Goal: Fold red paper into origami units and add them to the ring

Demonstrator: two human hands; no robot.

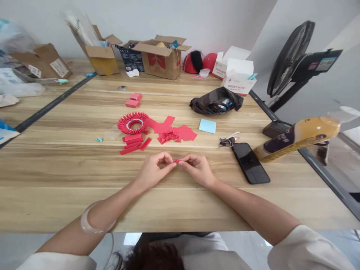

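Observation:
A small piece of red paper (pixel 177 161) is pinched between both hands above the front part of the table. My left hand (pixel 156 169) grips its left end between thumb and fingers. On its right end, my right hand (pixel 197 168) closes in the same way. Beyond the hands lies a ring of folded red paper pieces (pixel 121 123) with a pale blue inner band. Red paper strips (pixel 132 140) are stacked just in front of it. To the ring's right are loose red sheets (pixel 185 133) and crumpled red paper (pixel 169 135).
Right of my hands lie a black phone (pixel 250 163), keys (pixel 227 141) and a tilted yellow bottle (pixel 298 137). Blue sticky notes (pixel 207 126) and a black plastic bag (pixel 215 102) sit farther back. Cardboard boxes (pixel 161 62) line the wall; a fan (pixel 292 60) stands at the right.

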